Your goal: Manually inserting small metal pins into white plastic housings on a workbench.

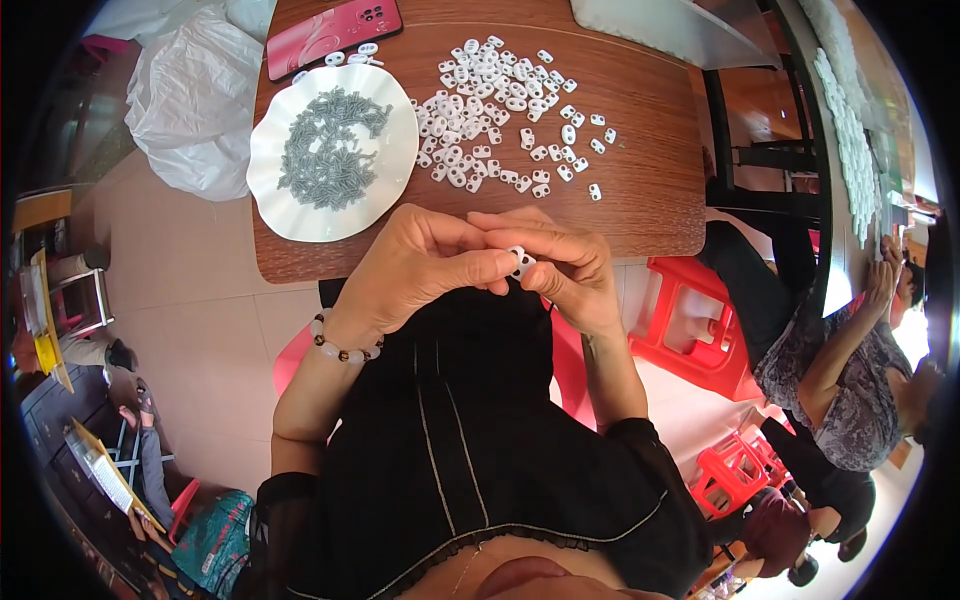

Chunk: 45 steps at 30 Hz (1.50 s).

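Between the fingertips of both hands is a small white plastic cord-lock piece (519, 262) with dark round holes. My left hand (430, 255), with a beaded bracelet at its wrist, pinches it between thumb and forefinger. From the other side my right hand (560, 262) grips it with thumb and bent fingers. The hands meet in front of my black top, just off the table's near edge. Beyond them lies a loose heap of similar white two-holed pieces (470, 120). A white wavy-rimmed plate (265, 165) bears many small grey springs (330, 150).
The brown wooden table (640, 190) holds a pink phone (335, 38) and a few white pieces beside the plate. A white plastic bag (195, 110) hangs at the left. Red stools (690, 330) stand at the right, where other people sit at another table.
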Available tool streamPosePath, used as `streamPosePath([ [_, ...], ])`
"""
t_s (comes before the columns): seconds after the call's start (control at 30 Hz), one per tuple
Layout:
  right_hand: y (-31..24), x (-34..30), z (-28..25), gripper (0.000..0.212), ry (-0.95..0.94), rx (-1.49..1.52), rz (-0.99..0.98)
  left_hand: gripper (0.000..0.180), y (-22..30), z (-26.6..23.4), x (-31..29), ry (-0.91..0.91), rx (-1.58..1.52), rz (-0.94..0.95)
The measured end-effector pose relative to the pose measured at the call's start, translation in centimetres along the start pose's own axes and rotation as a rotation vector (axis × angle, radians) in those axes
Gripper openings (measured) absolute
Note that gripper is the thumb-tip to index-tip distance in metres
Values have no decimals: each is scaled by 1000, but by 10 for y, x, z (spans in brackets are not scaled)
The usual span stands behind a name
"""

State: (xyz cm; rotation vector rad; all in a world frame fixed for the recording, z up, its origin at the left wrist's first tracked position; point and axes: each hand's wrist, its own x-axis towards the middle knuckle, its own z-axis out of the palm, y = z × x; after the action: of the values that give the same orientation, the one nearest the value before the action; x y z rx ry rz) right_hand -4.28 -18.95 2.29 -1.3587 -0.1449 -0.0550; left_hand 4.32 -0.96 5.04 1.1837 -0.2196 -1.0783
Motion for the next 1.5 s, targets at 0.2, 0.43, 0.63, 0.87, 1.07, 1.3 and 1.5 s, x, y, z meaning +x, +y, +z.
streamPosePath([
  [0.2,0,-3,3,44,26,32,20,21,-1,-1,-2,-8,0,-12],
  [0.43,3,-5,1,32,-3,47,-2,17,-1,1,-5,-9,27,-7],
  [0.63,2,-7,4,32,33,2,-14,17,-1,3,-5,-11,35,6],
  [0.87,4,-9,4,32,24,-18,-23,17,0,4,-7,-7,31,-15],
  [1.07,4,-10,5,32,30,-20,-41,16,0,5,-8,-13,41,-15],
  [1.3,10,-13,8,31,61,-61,-58,16,-3,5,-8,-12,62,-6],
  [1.5,15,-13,11,28,111,-106,-85,17,-5,3,-5,-18,54,-15],
])
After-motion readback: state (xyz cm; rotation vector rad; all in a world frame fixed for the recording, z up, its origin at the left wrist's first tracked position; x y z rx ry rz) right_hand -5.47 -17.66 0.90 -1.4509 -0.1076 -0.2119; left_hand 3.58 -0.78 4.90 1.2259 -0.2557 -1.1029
